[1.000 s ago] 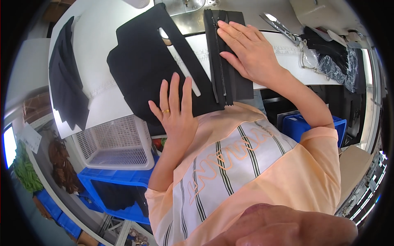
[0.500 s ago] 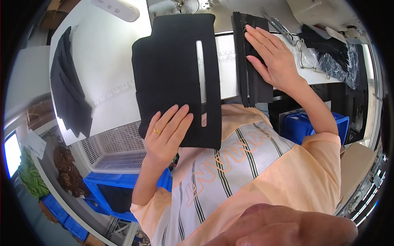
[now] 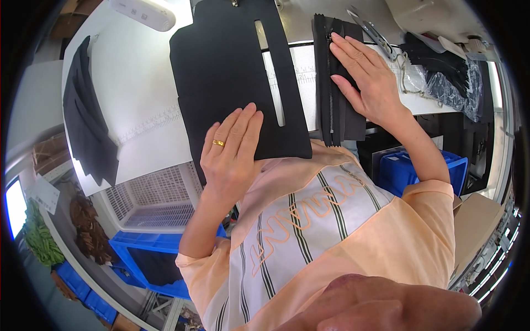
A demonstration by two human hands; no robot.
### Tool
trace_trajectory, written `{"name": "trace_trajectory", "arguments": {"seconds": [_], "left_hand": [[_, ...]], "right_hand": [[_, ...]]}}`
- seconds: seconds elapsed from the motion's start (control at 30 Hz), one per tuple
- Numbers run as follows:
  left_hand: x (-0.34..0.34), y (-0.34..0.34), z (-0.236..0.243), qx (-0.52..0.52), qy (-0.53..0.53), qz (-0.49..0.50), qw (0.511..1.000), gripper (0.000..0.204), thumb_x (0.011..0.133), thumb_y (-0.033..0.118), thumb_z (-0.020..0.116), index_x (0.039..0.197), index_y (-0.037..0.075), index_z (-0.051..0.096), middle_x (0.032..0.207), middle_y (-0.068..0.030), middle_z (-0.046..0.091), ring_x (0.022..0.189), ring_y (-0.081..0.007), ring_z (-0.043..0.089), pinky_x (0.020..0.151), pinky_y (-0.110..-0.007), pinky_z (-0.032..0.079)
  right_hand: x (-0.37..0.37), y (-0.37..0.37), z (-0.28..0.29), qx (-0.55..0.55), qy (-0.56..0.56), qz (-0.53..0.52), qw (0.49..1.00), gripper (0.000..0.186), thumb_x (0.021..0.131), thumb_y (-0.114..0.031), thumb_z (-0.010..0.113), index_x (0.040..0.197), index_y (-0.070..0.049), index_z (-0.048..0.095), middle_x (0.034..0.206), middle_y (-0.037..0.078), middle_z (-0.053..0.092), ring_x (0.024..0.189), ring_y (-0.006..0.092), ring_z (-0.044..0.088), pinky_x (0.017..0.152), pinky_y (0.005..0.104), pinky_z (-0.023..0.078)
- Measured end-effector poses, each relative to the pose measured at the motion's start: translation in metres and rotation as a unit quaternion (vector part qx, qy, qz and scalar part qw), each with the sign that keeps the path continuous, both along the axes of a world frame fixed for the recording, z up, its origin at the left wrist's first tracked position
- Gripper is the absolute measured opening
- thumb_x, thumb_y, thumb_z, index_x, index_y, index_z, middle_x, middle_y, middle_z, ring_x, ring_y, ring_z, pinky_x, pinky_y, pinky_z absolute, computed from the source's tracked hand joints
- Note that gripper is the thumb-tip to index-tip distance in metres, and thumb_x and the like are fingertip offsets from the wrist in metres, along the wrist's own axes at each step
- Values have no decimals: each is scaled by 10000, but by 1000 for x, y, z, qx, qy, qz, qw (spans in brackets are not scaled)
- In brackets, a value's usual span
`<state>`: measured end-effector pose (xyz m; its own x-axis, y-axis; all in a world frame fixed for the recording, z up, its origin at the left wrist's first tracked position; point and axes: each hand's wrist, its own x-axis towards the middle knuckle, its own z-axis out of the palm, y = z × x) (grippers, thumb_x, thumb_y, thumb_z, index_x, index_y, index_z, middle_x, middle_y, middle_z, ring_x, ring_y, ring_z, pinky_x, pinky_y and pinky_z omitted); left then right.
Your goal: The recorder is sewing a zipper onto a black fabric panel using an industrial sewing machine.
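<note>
My left hand lies flat on the lower part of a black fabric panel, fingers stretched out, a ring on one of them. A long narrow slot runs through the panel near its right side, and the far end reaches under the sewing machine's presser foot. Flat on a black zipper rests my right hand, fingers straight and thumb apart. The zipper lies lengthwise on dark fabric strips, to the right of the panel. Its slider shows beside my fingertips.
Scissors lie beyond my right hand, near black zipper pieces and clear plastic wrap. Folded black fabric is on the white table at left. A white basket and blue crates stand below the table's edge.
My left hand has slid the black panel away from me, toward the machine, and the panel has turned slightly. My right hand and the zipper have barely moved.
</note>
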<state>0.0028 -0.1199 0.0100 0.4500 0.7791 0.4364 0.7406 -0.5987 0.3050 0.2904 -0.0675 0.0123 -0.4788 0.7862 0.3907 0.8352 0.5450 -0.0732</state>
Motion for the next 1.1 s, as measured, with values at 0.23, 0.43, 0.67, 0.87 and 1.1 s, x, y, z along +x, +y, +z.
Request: {"name": "trace_trajectory", "arguments": {"seconds": [0.23, 0.43, 0.67, 0.87, 1.1], "left_hand": [[16, -10, 9, -9, 11, 6, 1000, 371, 694, 176, 654, 1051, 81, 686, 1127, -57, 667, 983, -188, 649, 996, -435, 419], [-2, -11, 5, -12, -25, -63, 998, 397, 669, 120, 651, 1053, 33, 705, 1158, -113, 677, 1020, -224, 647, 830, -359, 516], [11, -3, -7, 34, 11, -36, 999, 351, 686, 23, 647, 1026, 36, 734, 1161, -73, 685, 911, -198, 603, 719, -307, 484], [11, -1, -6, 49, -4, -32, 998, 313, 696, 44, 695, 1004, 35, 749, 1107, -52, 715, 868, -164, 603, 671, -255, 465], [12, -6, -5, 17, -23, -21, 999, 475, 612, -55, 621, 1067, 14, 733, 1144, -75, 708, 891, -201, 608, 766, -306, 494]], "right_hand": [[0, 1, -1, -6, 10, -3, 1000, 453, 858, -236, 683, 1249, -26, 594, 1357, 80, 563, 1201, 274, 541, 952, 380, 471], [0, 2, -1, -2, 8, 6, 1000, 456, 862, -258, 677, 1250, -31, 593, 1362, 78, 558, 1195, 285, 540, 966, 406, 456], [-7, 3, 0, -33, 14, 4, 999, 497, 850, -202, 686, 1305, -39, 569, 1398, 70, 536, 1239, 282, 519, 996, 381, 446], [-8, 5, -1, -26, 10, 7, 1000, 478, 857, -239, 679, 1282, -44, 578, 1396, 63, 534, 1231, 275, 520, 975, 390, 454], [-14, 8, -2, -13, 10, 19, 1000, 464, 864, -282, 675, 1255, -47, 590, 1392, 53, 533, 1219, 270, 522, 958, 398, 459]]}}
